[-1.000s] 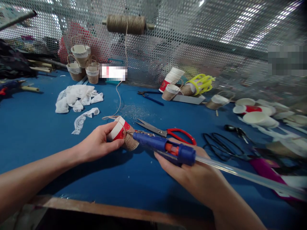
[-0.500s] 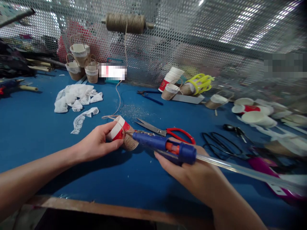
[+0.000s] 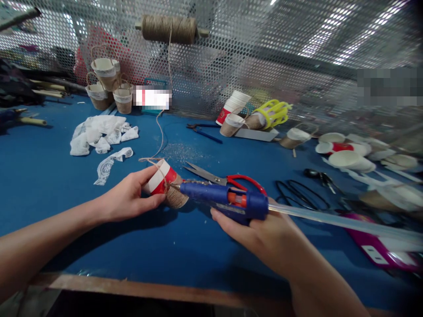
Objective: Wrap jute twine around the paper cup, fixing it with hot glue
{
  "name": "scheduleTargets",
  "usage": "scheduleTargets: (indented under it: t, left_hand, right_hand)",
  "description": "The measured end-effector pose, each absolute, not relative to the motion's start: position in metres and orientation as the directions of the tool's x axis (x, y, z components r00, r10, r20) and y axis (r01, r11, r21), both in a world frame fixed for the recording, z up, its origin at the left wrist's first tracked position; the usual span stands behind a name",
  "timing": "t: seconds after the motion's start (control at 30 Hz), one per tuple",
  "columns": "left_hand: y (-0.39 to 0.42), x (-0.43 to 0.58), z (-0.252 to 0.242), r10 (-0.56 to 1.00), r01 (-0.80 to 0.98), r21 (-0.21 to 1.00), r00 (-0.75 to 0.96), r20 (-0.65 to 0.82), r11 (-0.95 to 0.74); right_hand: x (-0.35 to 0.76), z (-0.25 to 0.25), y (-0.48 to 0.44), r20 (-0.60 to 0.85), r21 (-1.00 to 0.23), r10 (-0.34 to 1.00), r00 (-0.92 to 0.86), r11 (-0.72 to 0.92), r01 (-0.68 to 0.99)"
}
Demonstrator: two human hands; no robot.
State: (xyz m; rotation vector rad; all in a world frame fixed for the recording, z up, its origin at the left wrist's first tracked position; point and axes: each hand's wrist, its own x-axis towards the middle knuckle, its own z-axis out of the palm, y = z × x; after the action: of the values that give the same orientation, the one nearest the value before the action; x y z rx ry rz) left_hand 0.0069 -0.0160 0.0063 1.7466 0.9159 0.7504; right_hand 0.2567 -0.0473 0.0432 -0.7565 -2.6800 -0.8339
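Observation:
My left hand (image 3: 132,196) grips a red and white paper cup (image 3: 159,178) lying tilted on its side, its lower part wrapped in brown twine (image 3: 176,196). In my right hand (image 3: 257,233) is a blue glue gun (image 3: 211,199), with a long clear glue stick (image 3: 307,214) sticking out of its back. The nozzle meets the cup at the edge of the twine wrap. From there a loose strand (image 3: 161,132) runs up to the twine spool (image 3: 168,29). Red-handled scissors (image 3: 214,177) lie open just behind the gun.
White lace pieces (image 3: 95,132) lie left, before finished twine-wrapped cups (image 3: 124,101). Blue-handled pliers (image 3: 206,133), stacked paper cups (image 3: 236,103) and a yellow mesh item (image 3: 272,113) sit at the back. A black cable (image 3: 297,196) and a purple power strip (image 3: 380,248) are right.
The view has shifted slightly. Both hands keep their grips, and the glue gun's nozzle stays at the cup's twine edge with little visible movement.

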Motion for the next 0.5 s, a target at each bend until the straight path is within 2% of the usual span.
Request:
scheduleTargets:
  t: [0.1, 0.27, 0.4, 0.47, 0.5]
  left_hand:
    - [-0.0161, 0.0067, 0.0064, 0.845, 0.250, 0.938, 0.530, 0.076, -0.241]
    - [-0.0166, 0.0049, 0.0041, 0.846, 0.266, 0.936, 0.530, 0.058, -0.231]
    - [-0.0162, 0.0052, 0.0044, 0.840, 0.260, 0.939, 0.540, 0.052, -0.225]
    - [-0.0162, 0.0055, 0.0053, 0.838, 0.264, 0.938, 0.543, 0.050, -0.227]
    - [-0.0163, 0.0055, 0.0056, 0.839, 0.265, 0.937, 0.542, 0.052, -0.229]
  right_hand:
    - [0.2595, 0.0424, -0.0436, 0.341, 0.502, 0.388, -0.856, 0.695, 0.514]
    - [0.2604, 0.0381, -0.0384, 0.354, 0.341, 0.492, -0.796, 0.724, 0.599]
    - [0.2627, 0.0360, -0.0407, 0.334, 0.314, 0.482, -0.810, 0.753, 0.578]
    - [0.2631, 0.0365, -0.0424, 0.320, 0.163, 0.557, -0.766, 0.764, 0.624]
    - [0.2621, 0.0374, -0.0430, 0.314, 0.050, 0.637, -0.704, 0.729, 0.682]
